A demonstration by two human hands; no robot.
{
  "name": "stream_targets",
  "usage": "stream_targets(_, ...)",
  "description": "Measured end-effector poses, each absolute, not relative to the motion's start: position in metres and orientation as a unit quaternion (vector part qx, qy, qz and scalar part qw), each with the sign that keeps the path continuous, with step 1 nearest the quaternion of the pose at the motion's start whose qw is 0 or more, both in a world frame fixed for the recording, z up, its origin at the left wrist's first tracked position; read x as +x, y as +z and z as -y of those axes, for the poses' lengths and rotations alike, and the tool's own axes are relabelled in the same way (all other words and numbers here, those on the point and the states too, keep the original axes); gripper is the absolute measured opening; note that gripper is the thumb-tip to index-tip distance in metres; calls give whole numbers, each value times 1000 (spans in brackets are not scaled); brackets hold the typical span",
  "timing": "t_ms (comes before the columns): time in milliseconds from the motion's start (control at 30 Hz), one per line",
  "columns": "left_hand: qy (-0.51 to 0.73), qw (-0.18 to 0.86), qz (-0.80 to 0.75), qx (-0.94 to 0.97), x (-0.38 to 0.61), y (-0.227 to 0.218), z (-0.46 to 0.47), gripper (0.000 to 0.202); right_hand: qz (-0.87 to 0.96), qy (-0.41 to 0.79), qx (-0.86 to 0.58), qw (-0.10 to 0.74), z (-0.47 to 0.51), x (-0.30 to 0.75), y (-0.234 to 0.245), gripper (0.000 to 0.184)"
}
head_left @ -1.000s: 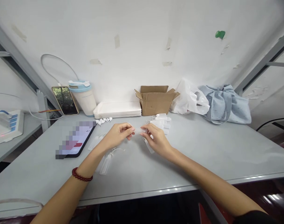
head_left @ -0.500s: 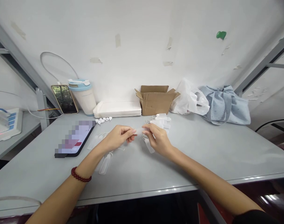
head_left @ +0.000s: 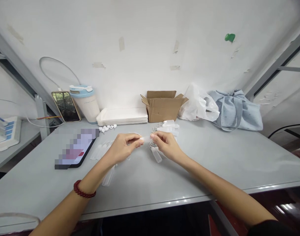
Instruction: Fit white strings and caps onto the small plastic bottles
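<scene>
Between my hands, above the middle of the table, is a small translucent plastic bottle [head_left: 147,139]. My left hand [head_left: 121,149] pinches its left end, and a thin white string shows at those fingers. The fingertips of my right hand [head_left: 166,144] close on the other end. Similar bottles with string loops lie around: several by my left wrist, one of them a clear bottle [head_left: 107,177] partly hidden by the forearm. A single bottle [head_left: 156,154] rests just below my right hand, and behind that hand is a pile of bottles [head_left: 174,126].
Along the wall stand a phone [head_left: 65,106], a cup [head_left: 87,105], a white stack [head_left: 122,116], an open cardboard box [head_left: 162,109], a plastic bag [head_left: 198,106] and a blue cloth bag [head_left: 236,111]. Small white pieces [head_left: 108,127] and a larger phone [head_left: 77,149] lie at left.
My left hand has turned so its lower fingers are tucked from sight, and string now shows at its fingertips. Both hands still hold the bottle. The view has shifted slightly.
</scene>
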State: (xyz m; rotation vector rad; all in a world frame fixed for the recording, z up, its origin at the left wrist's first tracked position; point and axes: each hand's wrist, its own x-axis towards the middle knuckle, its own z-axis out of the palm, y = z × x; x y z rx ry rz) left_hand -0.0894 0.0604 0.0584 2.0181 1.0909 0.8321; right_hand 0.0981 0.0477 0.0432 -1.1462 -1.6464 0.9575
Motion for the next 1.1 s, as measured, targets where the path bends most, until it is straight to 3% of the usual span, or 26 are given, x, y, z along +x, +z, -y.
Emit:
stream_targets(167, 332, 329, -414, 781, -88, 58, -60, 22, 567, 536, -445, 441, -51, 98, 42, 43)
stream_targets(267, 340, 316, -410, 785, -87, 58, -61, 22, 560, 539, -440, 450, -50, 96, 42, 39)
stream_targets(500, 320, 212, -472, 794, -99, 51, -78, 29, 638, 344, -481, 492, -54, 102, 37, 24)
stream_targets(700, 190, -26, -610, 769, -150, 33, -115, 35, 646, 192, -516, 529, -68, 116, 36, 20)
stream_targets(1100, 112, -40, -613, 781, -180, 13, -137, 37, 681, 72, -535, 495, -84, 128, 27, 16)
